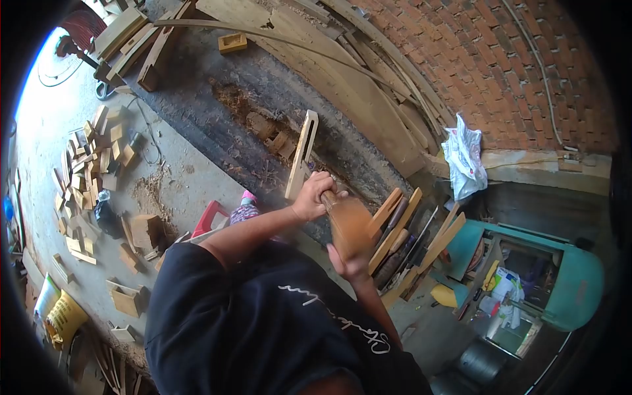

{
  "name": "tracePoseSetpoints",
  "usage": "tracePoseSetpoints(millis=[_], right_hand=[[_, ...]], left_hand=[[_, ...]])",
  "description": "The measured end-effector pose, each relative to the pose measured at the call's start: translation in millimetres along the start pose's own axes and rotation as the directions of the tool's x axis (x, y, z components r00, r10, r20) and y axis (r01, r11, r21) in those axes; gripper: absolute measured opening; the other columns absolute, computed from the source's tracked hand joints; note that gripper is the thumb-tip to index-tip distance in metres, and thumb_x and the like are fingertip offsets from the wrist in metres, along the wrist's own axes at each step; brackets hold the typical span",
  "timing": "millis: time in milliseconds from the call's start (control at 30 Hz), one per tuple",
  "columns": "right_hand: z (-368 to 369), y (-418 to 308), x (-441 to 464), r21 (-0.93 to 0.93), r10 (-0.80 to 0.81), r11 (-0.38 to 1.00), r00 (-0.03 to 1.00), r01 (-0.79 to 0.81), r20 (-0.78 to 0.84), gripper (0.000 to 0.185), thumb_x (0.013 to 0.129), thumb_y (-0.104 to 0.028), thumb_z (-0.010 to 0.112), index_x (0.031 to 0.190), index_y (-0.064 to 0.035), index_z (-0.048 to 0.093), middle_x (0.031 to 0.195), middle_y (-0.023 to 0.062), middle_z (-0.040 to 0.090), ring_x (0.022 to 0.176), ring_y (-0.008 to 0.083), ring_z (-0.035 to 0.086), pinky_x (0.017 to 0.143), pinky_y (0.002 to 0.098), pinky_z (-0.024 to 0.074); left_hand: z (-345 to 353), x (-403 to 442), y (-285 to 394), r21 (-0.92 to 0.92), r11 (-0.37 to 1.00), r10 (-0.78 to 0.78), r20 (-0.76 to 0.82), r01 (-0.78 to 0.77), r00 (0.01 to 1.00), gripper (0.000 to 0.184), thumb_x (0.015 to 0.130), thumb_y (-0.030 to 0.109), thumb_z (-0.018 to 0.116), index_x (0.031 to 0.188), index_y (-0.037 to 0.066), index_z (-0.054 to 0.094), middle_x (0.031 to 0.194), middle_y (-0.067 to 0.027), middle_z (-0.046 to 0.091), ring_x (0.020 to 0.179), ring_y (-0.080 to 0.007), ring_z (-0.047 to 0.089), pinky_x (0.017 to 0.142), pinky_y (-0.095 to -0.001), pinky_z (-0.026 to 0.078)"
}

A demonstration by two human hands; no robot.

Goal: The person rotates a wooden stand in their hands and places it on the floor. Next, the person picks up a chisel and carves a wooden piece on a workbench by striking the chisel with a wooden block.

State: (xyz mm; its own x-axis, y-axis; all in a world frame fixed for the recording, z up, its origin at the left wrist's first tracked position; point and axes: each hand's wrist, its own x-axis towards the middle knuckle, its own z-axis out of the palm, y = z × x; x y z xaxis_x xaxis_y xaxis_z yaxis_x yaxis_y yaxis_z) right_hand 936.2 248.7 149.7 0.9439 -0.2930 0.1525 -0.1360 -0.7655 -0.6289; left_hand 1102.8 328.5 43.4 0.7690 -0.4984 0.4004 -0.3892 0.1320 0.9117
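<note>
My left hand (317, 197) is closed in a fist at the near end of a pale slotted wooden piece (303, 155). What the fist holds is mostly hidden. Right beside it is a brown wooden mallet (352, 227), smeared by motion, its upper end close against the left fingers. My right hand (350, 264) grips this mallet from its lower side, slightly blurred; the handle does not show. The slotted piece lies on a dark, worn workbench (197, 125) among wood shavings (257, 122).
Chisels and wooden-handled tools (401, 247) stand in a rack close to my right hand. Beyond is a green machine cabinet (573, 289). A white plastic bag (464, 158) hangs near the brick wall (487, 66). Wood offcuts (89, 171) cover the floor at left, near a red stool (210, 217).
</note>
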Motion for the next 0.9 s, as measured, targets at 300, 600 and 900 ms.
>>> tracePoseSetpoints(millis=[300, 600, 900], right_hand=[[-18.2, -13.6, 2.2, 0.155, -0.146, 0.975, 0.983, 0.162, -0.113, 0.035, 0.071, -0.020, 0.075, 0.097, -0.0033, 0.059, 0.092, 0.0112, 0.060, 0.081, 0.0289, 0.061, 0.078, 0.0350, 0.0485], [-24.7, -14.4, 4.3, 0.276, -0.090, 0.953, 0.986, 0.126, -0.138, 0.051, 0.070, -0.015, 0.077, 0.109, 0.0002, 0.048, 0.087, 0.0119, 0.057, 0.080, 0.0281, 0.059, 0.075, 0.0365, 0.0481], [-24.3, -22.5, 2.9, 0.213, 0.232, 0.956, 0.964, -0.201, -0.130, 0.062, 0.072, -0.017, 0.077, 0.118, 0.0043, 0.042, 0.103, 0.0163, 0.053, 0.089, 0.0248, 0.058, 0.075, 0.0360, 0.0481]], left_hand=[[5.0, 0.3, 1.4, 0.021, 1.000, -0.013, 0.018, 0.013, 1.000, 0.029, 0.077, 0.023, 0.074, 0.070, 0.009, 0.049, 0.070, -0.0086, 0.048, 0.071, -0.0284, 0.051, 0.068, -0.0366, 0.035], [0.4, 7.1, 7.6, 0.010, 1.000, 0.003, 0.018, -0.003, 1.000, 0.027, 0.076, 0.021, 0.072, 0.069, 0.008, 0.049, 0.071, -0.0090, 0.048, 0.070, -0.0287, 0.050, 0.069, -0.0364, 0.036], [-9.4, 45.5, 13.4, -0.010, 0.960, -0.277, 0.109, 0.280, 0.955, 0.017, 0.079, 0.013, 0.065, 0.074, 0.001, 0.053, 0.071, -0.0115, 0.054, 0.068, -0.0251, 0.055, 0.063, -0.0361, 0.045]])
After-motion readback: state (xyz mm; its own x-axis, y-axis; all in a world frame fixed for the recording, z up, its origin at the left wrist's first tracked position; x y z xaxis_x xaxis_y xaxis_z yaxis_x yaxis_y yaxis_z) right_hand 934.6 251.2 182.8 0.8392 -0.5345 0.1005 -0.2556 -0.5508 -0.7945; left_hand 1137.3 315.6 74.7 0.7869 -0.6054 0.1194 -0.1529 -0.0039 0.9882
